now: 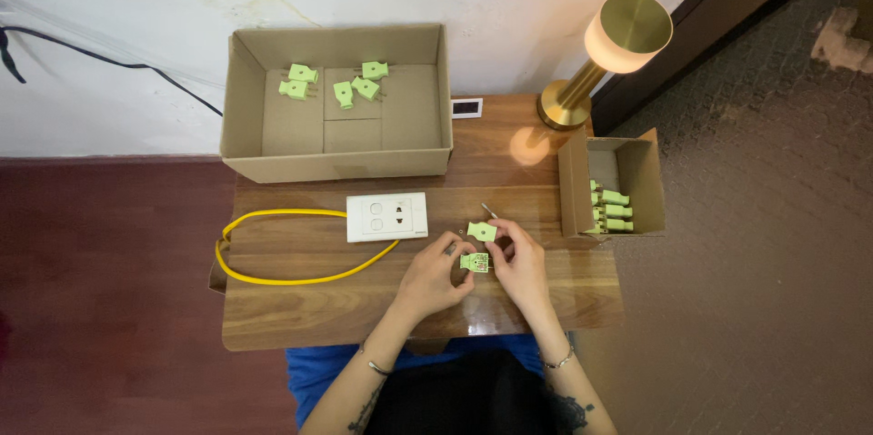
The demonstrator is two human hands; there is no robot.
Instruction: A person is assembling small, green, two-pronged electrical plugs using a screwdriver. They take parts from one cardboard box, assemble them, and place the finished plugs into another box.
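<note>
Near the front edge of the small wooden table (273,317), toward the right: left hand (435,276) and right hand (523,262) pinching one open green plug (474,261) between the fingertips. Just behind it, a loose green plug cover (482,231), beside a thin screwdriver (489,210). White socket (387,216) with yellow cable (264,279) in the middle. Big cardboard box (336,165) along the back edge, small box (575,185) at the right edge, gold lamp (605,53) at the back right corner.
</note>
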